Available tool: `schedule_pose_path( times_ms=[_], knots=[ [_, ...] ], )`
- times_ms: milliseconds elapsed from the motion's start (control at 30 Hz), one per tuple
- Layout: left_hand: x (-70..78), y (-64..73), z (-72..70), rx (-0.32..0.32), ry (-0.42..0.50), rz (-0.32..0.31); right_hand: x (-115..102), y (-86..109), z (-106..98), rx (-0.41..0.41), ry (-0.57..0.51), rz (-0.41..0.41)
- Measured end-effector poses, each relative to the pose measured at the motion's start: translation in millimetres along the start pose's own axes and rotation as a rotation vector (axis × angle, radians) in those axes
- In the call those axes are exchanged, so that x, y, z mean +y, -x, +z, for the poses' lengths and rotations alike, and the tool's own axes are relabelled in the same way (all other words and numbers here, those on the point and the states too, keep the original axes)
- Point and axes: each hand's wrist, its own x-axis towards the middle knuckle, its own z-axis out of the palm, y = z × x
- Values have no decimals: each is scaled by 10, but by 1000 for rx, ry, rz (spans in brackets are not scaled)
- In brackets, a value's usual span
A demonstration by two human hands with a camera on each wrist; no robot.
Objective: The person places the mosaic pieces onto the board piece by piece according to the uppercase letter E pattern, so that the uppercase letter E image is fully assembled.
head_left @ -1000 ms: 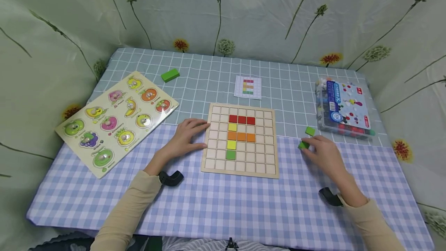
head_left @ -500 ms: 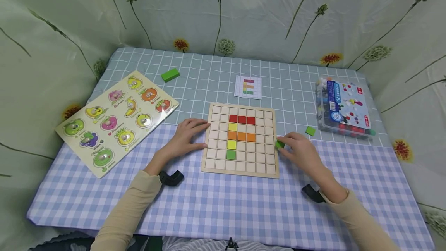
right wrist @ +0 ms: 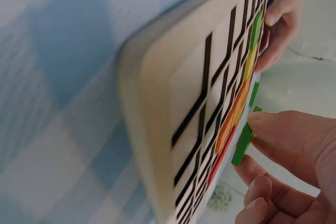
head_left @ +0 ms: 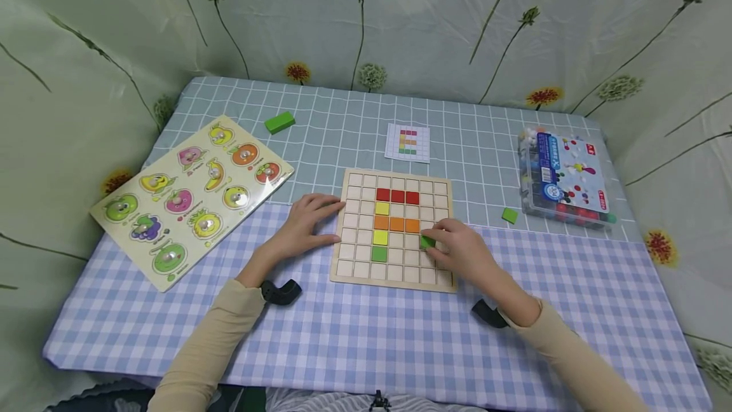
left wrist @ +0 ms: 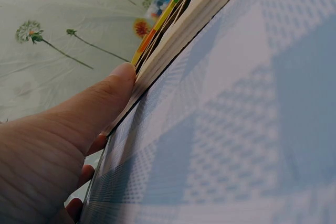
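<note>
A wooden grid board [head_left: 394,275] lies in the middle of the table, with red, yellow and orange square tiles and one green tile [head_left: 379,254] set in its cells. Over the board's right part, my right hand [head_left: 466,252] pinches a green square tile [right wrist: 246,139] between thumb and fingers; the right wrist view shows it held above the grid. My left hand [head_left: 301,226] touches the board's left edge, its fingers relaxed and thumb tip [left wrist: 125,72] against the side. Another loose green tile [head_left: 509,215] lies on the cloth to the right.
Behind the board lies a small pattern card [head_left: 407,143]. A fruit puzzle board [head_left: 194,199] is at the left, near a green block [head_left: 279,123]. To the right stands a clear plastic box [head_left: 563,177] holding colored balls.
My right hand has carried the green tile leftward from beside the box to above the board's right side. The left hand has stayed at the board's edge.
</note>
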Motion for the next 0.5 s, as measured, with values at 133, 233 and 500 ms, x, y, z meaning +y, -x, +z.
schedule_pose_path(
  times_ms=[133, 233, 500],
  knots=[
    [5, 1, -3, -1, 3, -1, -89, -44, 24, -14, -14, -18],
    [10, 4, -7, -4, 8, -3, -142, -62, 39, -31, -13, -22],
    [12, 1, -9, -5, 5, -4, -247, -89, 82, -56, -46, -46]
  ],
)
